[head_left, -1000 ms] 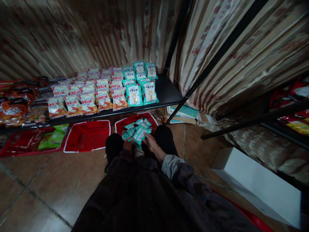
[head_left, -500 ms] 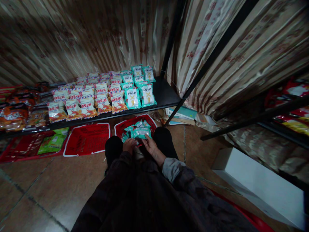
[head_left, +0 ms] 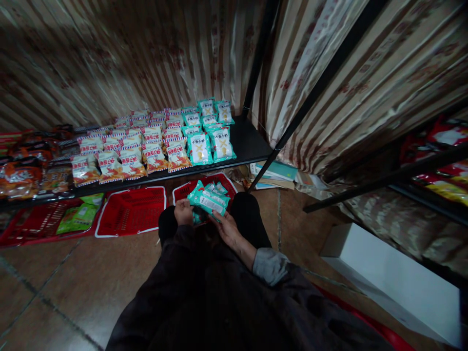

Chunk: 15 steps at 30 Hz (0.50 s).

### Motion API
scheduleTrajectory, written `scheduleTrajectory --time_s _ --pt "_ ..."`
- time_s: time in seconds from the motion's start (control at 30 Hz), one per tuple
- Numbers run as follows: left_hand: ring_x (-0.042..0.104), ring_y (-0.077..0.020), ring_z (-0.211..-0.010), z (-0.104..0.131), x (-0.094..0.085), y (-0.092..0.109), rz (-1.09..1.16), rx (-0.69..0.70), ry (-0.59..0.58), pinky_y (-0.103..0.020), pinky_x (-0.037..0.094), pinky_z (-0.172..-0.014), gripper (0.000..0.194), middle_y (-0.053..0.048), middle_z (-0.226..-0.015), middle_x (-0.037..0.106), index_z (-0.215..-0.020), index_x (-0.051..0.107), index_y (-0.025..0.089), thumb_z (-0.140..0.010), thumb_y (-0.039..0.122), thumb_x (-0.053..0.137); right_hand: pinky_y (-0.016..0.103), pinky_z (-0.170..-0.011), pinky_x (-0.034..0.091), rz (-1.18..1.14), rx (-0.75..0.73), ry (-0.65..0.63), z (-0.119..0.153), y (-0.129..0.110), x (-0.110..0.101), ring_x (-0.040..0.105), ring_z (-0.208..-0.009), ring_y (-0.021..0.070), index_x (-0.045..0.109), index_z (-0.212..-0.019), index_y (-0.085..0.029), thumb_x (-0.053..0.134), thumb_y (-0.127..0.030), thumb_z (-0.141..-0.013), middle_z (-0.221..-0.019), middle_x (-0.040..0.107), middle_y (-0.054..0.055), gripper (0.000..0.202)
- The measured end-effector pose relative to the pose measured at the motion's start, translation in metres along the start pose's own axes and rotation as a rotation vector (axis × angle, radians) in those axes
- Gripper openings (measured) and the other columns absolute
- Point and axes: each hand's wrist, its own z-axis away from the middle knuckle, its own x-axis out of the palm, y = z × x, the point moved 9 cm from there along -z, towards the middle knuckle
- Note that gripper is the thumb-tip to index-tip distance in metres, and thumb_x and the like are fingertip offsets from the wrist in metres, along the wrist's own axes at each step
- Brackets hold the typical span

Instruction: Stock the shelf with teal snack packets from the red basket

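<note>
Between my two hands is a teal snack bag (head_left: 209, 200), its printed back turned up, tilted down to the right. My left hand (head_left: 184, 212) pinches its left end, and my right hand (head_left: 227, 228) grips the lower right edge with the thumb on top. Beneath and behind it, more teal bags (head_left: 218, 187) lie in a red basket (head_left: 229, 180) between my knees. On the low black shelf (head_left: 252, 141) ahead, teal snack bags (head_left: 200, 148) stand in rows beside white-and-orange snack bags (head_left: 132, 161).
Left of my knees are a red basket (head_left: 132, 207) with a white rim and another holding green bags (head_left: 78, 217). Dark orange packs (head_left: 22, 170) fill the shelf's left end. Slanting black posts (head_left: 292, 129), books (head_left: 277, 171) and a white box (head_left: 395, 278) are on the right.
The teal bag has been raised slightly and tilted, its left end now higher. My left hand has moved left and up to that end; my right hand has shifted slightly down.
</note>
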Motion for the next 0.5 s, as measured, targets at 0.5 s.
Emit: scheduleTrajectory --time_s 0.5 --pt "0.053 -0.0105 -0.060 0.023 0.040 0.209 -0.023 0.497 -0.164 -0.021 0.041 -0.059 0.012 0.002 -0.063 0.055 -0.071 0.051 0.017 -0.072 0.029 0.055 0.027 -0.056 0.054 0.166 -0.106 -0.162 0.073 -0.080 0.081 0.068 -0.072 0.0207 0.066 -0.078 -0.016 0.070 -0.039 -0.069 -0.076 0.070 0.004 0.025"
